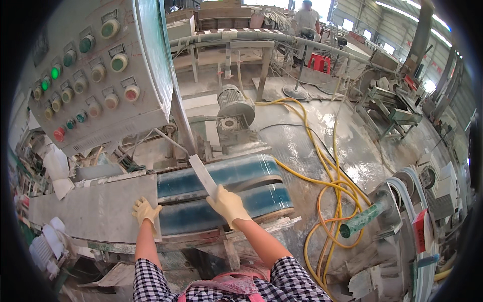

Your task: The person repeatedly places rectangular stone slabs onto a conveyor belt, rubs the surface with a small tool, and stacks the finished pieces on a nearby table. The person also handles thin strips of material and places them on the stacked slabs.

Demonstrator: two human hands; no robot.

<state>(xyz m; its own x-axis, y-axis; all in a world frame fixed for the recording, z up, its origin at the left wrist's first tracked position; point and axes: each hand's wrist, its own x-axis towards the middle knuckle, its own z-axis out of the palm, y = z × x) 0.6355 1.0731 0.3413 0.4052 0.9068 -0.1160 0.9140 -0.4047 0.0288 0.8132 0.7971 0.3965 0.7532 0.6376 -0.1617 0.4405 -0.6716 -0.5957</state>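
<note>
My left hand [145,210], in a pale yellow rubber glove, lies with fingers spread on the right end of a large flat grey slab [95,207]. My right hand [229,205], gloved the same way, is closed on the lower end of a narrow, pale grey flat strip [202,174]. The strip slants up and to the left over two blue conveyor belts [236,173]. The grey slab ends where the belts begin. My right fingers partly hide the strip's lower end.
A grey control panel [100,75] with several buttons hangs at upper left. Beyond the belts stands a motor [234,103]. Yellow hoses [329,186] tangle across the wet floor at right, near a green tube [361,220]. Far back, a person [306,20] stands near a red stool [319,63].
</note>
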